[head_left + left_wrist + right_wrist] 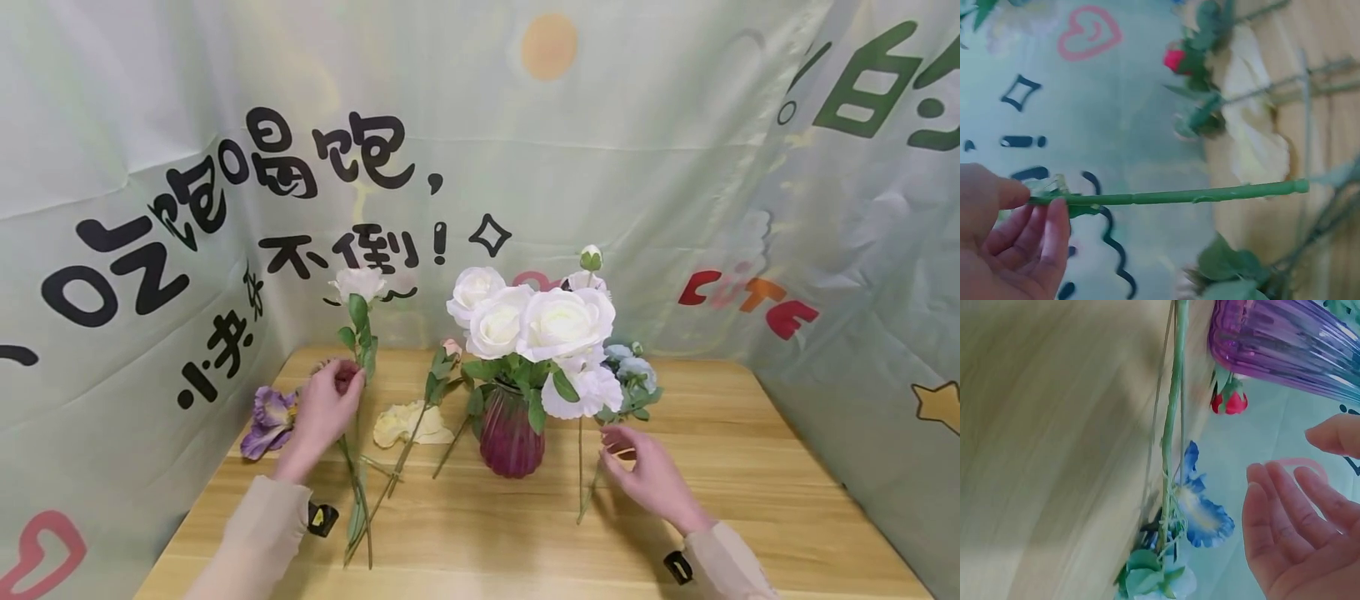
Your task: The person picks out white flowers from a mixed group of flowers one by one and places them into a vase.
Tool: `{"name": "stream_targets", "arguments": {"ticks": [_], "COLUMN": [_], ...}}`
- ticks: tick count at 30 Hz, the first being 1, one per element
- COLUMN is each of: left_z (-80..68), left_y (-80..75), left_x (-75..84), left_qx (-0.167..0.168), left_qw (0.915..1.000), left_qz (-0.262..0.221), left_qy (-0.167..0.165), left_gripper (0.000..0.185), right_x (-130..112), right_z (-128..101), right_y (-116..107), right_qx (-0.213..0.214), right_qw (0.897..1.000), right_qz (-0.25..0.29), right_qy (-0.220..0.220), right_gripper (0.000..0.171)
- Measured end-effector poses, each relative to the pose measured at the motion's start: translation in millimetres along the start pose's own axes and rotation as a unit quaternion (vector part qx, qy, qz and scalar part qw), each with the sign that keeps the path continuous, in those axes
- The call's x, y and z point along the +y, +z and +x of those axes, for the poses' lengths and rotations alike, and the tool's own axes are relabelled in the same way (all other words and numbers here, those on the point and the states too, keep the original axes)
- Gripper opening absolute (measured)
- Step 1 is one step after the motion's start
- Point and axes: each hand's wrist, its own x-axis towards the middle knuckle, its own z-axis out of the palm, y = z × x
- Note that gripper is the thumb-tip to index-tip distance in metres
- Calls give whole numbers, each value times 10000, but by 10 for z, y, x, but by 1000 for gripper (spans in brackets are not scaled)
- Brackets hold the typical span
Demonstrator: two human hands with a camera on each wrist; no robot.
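Observation:
My left hand [347, 382] pinches the green stem [1179, 197] of a white rose [358, 283] and holds it upright at the left of the wooden table [750, 500]. The stem's cut end [1300, 185] hangs free above the table. A dark red ribbed glass vase [512, 435] stands in the middle with several white roses [555, 321] in it. My right hand [617, 443] hovers with relaxed fingers [1285, 506] just right of a blue flower's stem [1172, 425]. That blue flower [1205, 520] leans beside the vase [1285, 337].
A purple iris [266, 421] lies at the table's far left. A cream flower [408, 423] and a pink bud [452, 346] on its stem lie between my left hand and the vase. Printed fabric walls [675, 167] close in the table on three sides.

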Motion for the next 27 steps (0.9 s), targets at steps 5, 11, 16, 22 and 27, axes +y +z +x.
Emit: {"name": "stream_targets", "arguments": {"ticks": [5, 11, 16, 22, 27], "left_z": [-6, -53, -104, -183, -279], "left_y": [-39, -88, -94, -46, 17], "left_x": [258, 619, 898, 1153, 1290], "left_qx": [794, 1278, 1319, 1620, 1772], "left_qw": [9951, 9732, 9390, 9002, 8704], "left_qz": [-557, -1870, -3087, -3789, -4242], "left_qy": [218, 387, 750, 1409, 1761], "left_gripper": [20, 20, 20, 14, 15], "right_x": [15, 3, -58, -139, -188], "right_z": [8, -6, -12, -43, -46], "right_y": [-7, 51, 155, 318, 434], "right_qx": [236, 468, 509, 360, 415], "right_qw": [9993, 9979, 9975, 9981, 9959], "right_qz": [-247, -363, -269, -127, -129], "right_qy": [-168, -271, -413, -474, -787], "right_gripper": [36, 37, 38, 44, 47]}}
